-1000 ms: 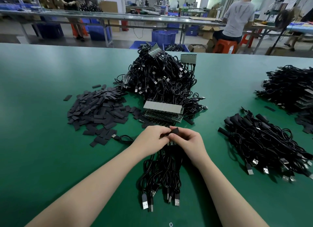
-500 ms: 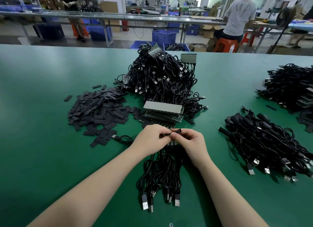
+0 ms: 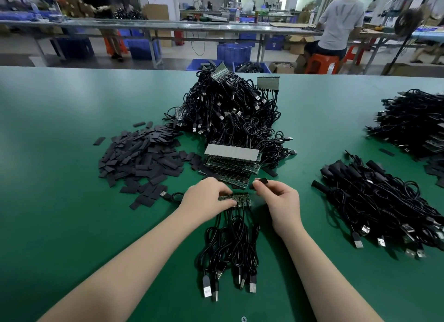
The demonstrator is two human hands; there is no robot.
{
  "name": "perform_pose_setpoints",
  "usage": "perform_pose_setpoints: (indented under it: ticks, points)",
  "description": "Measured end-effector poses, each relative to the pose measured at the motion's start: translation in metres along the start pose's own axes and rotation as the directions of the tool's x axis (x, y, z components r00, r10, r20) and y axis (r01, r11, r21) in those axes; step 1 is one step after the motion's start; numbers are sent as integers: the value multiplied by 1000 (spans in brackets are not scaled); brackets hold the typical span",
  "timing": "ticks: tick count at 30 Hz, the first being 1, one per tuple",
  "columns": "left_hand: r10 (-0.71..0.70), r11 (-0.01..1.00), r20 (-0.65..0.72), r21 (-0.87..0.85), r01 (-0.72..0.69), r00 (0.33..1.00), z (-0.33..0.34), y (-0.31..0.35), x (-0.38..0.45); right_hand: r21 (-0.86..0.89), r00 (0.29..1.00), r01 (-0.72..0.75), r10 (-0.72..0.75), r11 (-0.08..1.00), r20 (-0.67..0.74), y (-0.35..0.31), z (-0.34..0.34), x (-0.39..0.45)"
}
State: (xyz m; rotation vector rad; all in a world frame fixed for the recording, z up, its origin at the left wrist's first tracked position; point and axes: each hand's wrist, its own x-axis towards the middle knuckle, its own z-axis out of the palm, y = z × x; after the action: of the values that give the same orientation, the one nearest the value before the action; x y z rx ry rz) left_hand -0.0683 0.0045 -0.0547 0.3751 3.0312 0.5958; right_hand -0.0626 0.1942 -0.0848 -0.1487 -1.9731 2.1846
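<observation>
While left hand (image 3: 206,197) grips the circuit strip (image 3: 242,198), right hand (image 3: 281,201) pinches 1 black sleeve (image 3: 261,181).

The left hand (image 3: 206,199) grips the left end of a narrow circuit-board strip (image 3: 241,198) on the green table (image 3: 60,201); the strip's black cables (image 3: 230,247) run toward the person and end in USB plugs (image 3: 207,289). The right hand (image 3: 281,203) pinches a short black sleeve (image 3: 260,182) just above the strip's right end, apart from it. A pile of loose sleeves (image 3: 139,158) lies to the left, a stack of board strips (image 3: 231,160) just behind the hands, a sleeved cable bundle (image 3: 379,206) to the right.
</observation>
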Motion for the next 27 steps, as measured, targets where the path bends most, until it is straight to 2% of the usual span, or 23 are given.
perform_pose_setpoints:
  ticks: [12,17,21,27]
  points:
    - [46,990,-38,136,-41,998,3,6,2,-44,999,17,-16,999,31,-1,0,-2]
    - [-9,999,-163,-35,3,987,11,4,-6,-38,998,29,-26,999,63,-2,3,-5]
    - [-73,970,-256,-245,8,964,21,7,-12,-62,996,35,-30,997,88,-3,3,-6]
    - [-52,929,-358,-360,-87,932,31,5,-20,-125,989,72,-55,990,136,-1,3,-6]
